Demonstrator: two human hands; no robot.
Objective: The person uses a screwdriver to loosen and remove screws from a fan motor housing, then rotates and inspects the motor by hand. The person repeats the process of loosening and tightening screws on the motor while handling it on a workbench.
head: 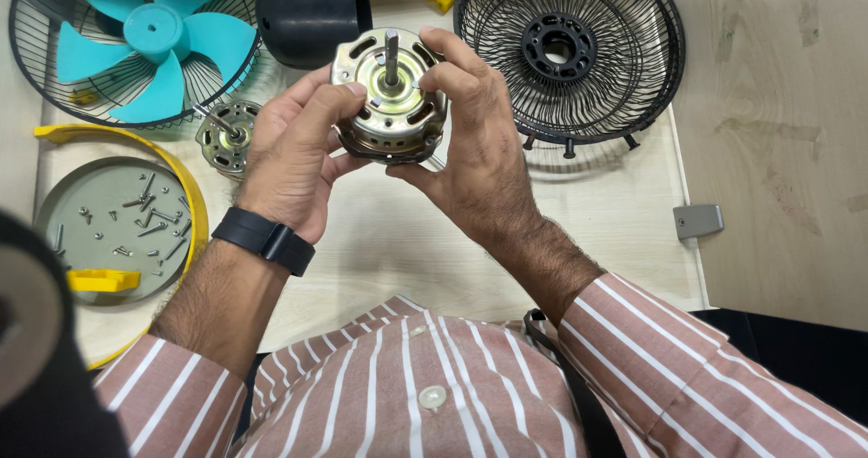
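Fan blade (154,37) in left guard (36,51), screws (136,218) in tray (194,205), second guard (651,69) right

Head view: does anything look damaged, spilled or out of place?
Nothing stands out. Both hands, left hand and right hand, hold the fan motor upright; screws lie loose but contained in the round tray.

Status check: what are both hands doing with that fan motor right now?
Left hand and right hand both grip the silver fan motor, shaft up, above the table. Second motor lies beside the left hand. Nothing blocking.
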